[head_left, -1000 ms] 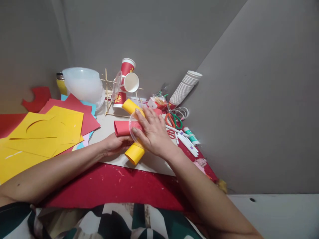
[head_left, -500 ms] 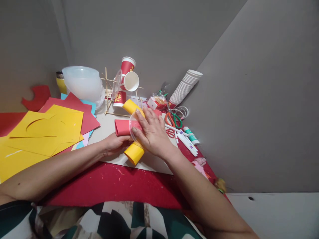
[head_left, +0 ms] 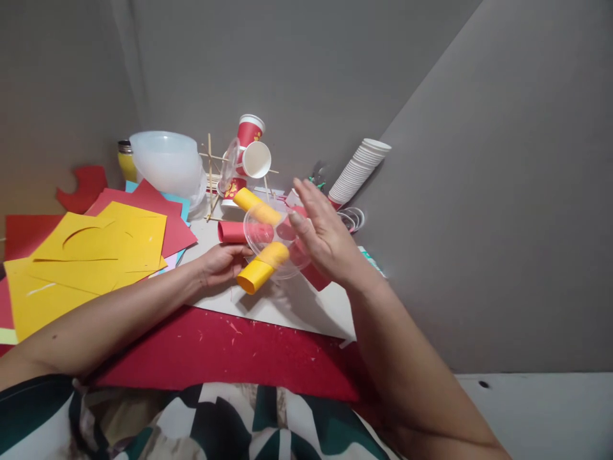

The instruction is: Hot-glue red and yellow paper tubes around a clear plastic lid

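Between my hands is a clear round plastic lid [head_left: 258,231] with rolled paper tubes sticking out around it. Yellow tubes [head_left: 258,271] point to the upper left and lower left, and a red tube [head_left: 231,232] points left. More red paper shows partly behind my right hand [head_left: 330,239], which is raised with fingers stretched out along the lid's right side. I cannot tell if it touches. My left hand [head_left: 223,263] grips the lid from its lower left, with the fingertips partly hidden behind it. A white board [head_left: 282,316] lies beneath.
Yellow sheets [head_left: 110,252] and red sheets [head_left: 179,227] overlap at left. Behind stand translucent bowls [head_left: 165,163], a stick frame [head_left: 209,172] with red paper cups [head_left: 249,132], and a leaning cup stack [head_left: 359,171]. A red cloth [head_left: 230,354] covers the front edge.
My right hand has lifted off the lid's face and moved right, uncovering the lid and more of the tubes. The left hand keeps its hold. The view has shifted slightly.
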`<state>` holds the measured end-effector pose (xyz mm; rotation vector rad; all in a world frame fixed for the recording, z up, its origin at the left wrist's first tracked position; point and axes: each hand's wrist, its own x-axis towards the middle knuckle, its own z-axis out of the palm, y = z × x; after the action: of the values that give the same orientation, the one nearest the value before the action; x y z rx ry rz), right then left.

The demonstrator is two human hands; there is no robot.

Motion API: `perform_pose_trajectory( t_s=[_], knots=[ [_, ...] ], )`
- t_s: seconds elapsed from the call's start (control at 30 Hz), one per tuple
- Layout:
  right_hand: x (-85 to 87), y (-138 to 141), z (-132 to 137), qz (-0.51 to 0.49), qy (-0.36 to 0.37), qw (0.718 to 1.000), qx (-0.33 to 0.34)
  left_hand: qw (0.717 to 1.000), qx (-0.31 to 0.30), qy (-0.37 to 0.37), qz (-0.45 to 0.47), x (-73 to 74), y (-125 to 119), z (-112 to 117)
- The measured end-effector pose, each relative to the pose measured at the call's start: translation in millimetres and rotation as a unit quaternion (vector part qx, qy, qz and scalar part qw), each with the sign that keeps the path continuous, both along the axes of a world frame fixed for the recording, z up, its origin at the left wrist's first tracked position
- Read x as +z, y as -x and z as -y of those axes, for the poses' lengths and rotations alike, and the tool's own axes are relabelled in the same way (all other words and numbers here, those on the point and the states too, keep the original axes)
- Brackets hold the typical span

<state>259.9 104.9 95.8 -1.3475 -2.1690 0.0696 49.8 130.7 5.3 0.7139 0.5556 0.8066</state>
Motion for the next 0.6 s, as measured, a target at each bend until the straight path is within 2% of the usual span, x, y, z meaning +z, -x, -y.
perform_pose_trajectory(
  t_s=[0.1,0.27,0.4,0.6],
  knots=[
    [-5.8,4.8,7.4,0.045,-0.032,0.998,-0.018,1.0,-0.005,0.001,0.005,-0.3,0.1,-0.7],
    [-29.2,19.9,6.8,0.144,-0.003,0.99,-0.011,1.0,0.003,-0.027,0.005,-3.2,-2.7,-1.3],
    [-34.3,19.8,4.7,0.159,0.026,0.987,-0.001,0.999,0.018,-0.048,0.008,-3.0,-4.1,-1.2],
    [-45.6,20.7,7.5,0.159,0.048,0.986,-0.02,0.997,0.044,-0.057,0.002,-6.3,-5.1,0.3]
  ],
)
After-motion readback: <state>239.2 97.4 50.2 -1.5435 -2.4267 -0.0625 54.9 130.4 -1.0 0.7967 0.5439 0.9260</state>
